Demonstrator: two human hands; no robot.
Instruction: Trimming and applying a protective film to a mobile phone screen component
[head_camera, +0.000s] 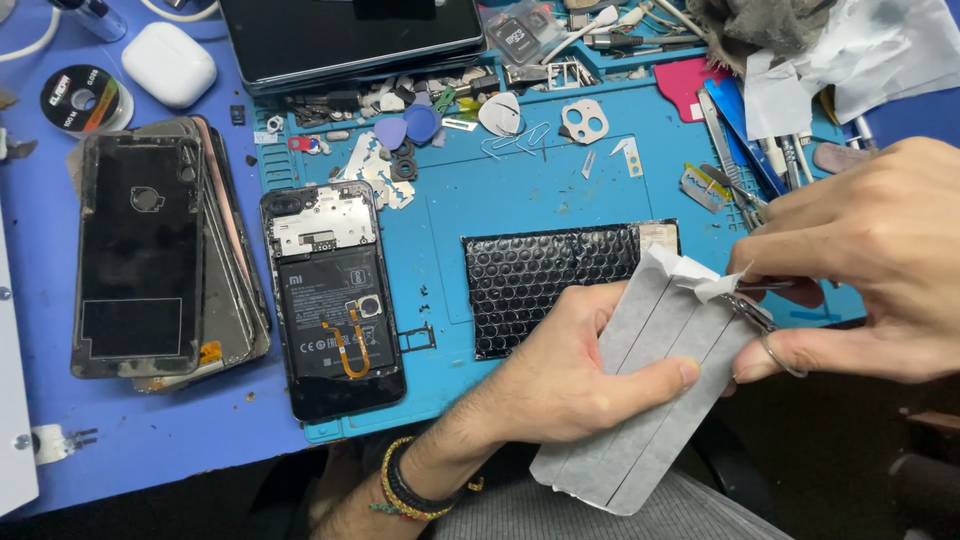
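Lower right of the frame: your left hand (560, 375) grips a grey adhesive sheet (645, 390), thumb pressed across its face, fingers wrapped behind. Your right hand (860, 255) is closed on metal tweezers (755, 305), whose tips pinch a white tab (715, 285) at the sheet's upper corner.

Progress, as I judge it: the liner is lifted only at that corner; nearly all of the sheet still looks covered, so the peel has barely begun.

Left of centre: an opened phone (333, 300) lies face down on the blue work mat (500, 200), back cover off, battery and orange flex exposed. Nothing is stuck to it yet.

Around: a black bubble pouch (545, 275) just behind your left hand; a stack of back covers (150, 250) at left; picks, screws and scraps across the upper mat; a white earbud case (168, 62) upper left. Nothing lies between your hands and the phone.
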